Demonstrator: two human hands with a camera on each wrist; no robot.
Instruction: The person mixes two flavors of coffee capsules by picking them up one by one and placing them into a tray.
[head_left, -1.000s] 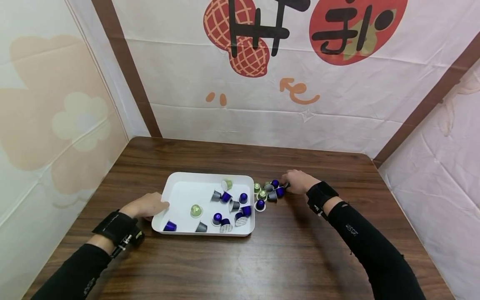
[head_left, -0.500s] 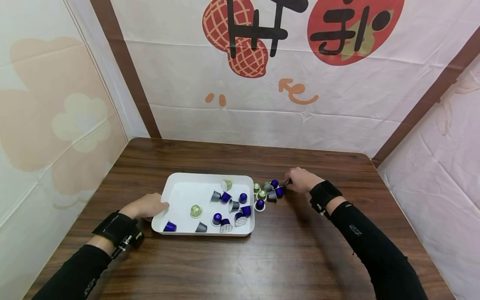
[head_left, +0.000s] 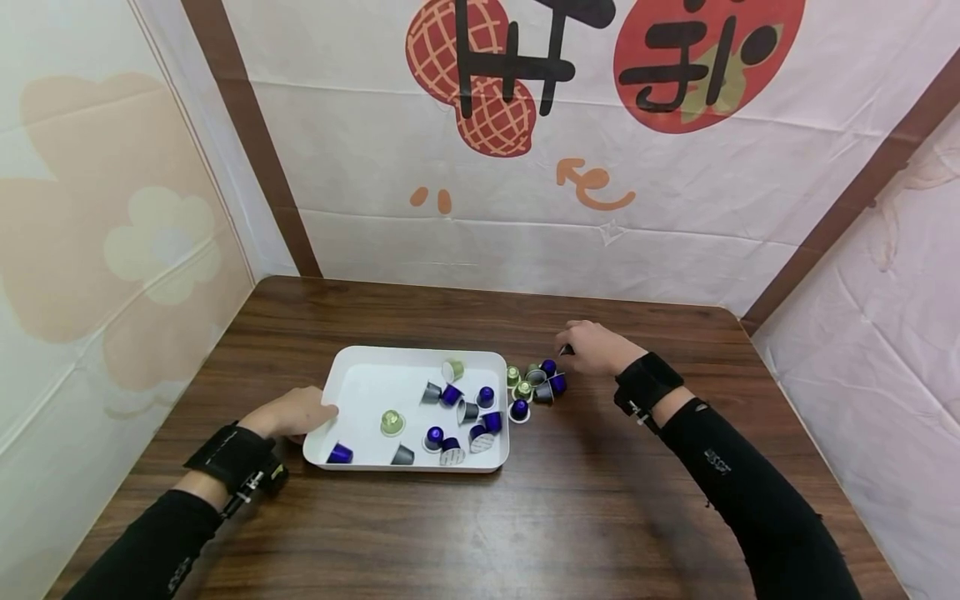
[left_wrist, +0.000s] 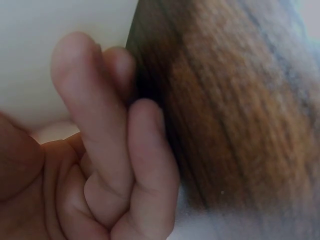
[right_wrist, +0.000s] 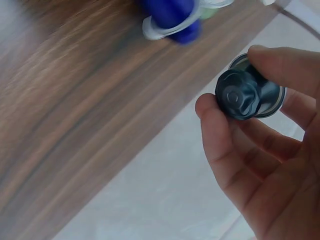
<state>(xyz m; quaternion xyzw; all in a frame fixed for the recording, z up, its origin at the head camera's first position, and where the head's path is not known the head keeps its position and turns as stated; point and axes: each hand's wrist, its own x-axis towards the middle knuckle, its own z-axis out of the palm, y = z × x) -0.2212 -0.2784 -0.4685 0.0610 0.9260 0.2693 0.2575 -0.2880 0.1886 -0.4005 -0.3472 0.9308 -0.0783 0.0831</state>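
At the left end of a white tray (head_left: 358, 387), my left hand (head_left: 291, 412) grips the rim, its thumb on top. In the left wrist view its fingers (left_wrist: 92, 110) bend up against the tray. My right hand (head_left: 597, 350) is just behind and to the right of a pile of coffee capsules (head_left: 543, 392). Between thumb and fingertips it pinches a dark grey coffee capsule (right_wrist: 236, 95), plain in the right wrist view. A blue capsule (right_wrist: 172, 15) from the pile appears at the top there.
Inside the tray lie several blue, grey and green capsules, including a green capsule (head_left: 392, 422) and a blue capsule (head_left: 340, 453) near the left corner. The pile sits against the tray's right side on the wooden table (head_left: 600, 492). A printed cloth wall (head_left: 450, 250) stands behind.
My right hand has lifted slightly away from the pile, back and then a little left, with the dark grey coffee capsule in its fingers. The left hand and tray stay put.
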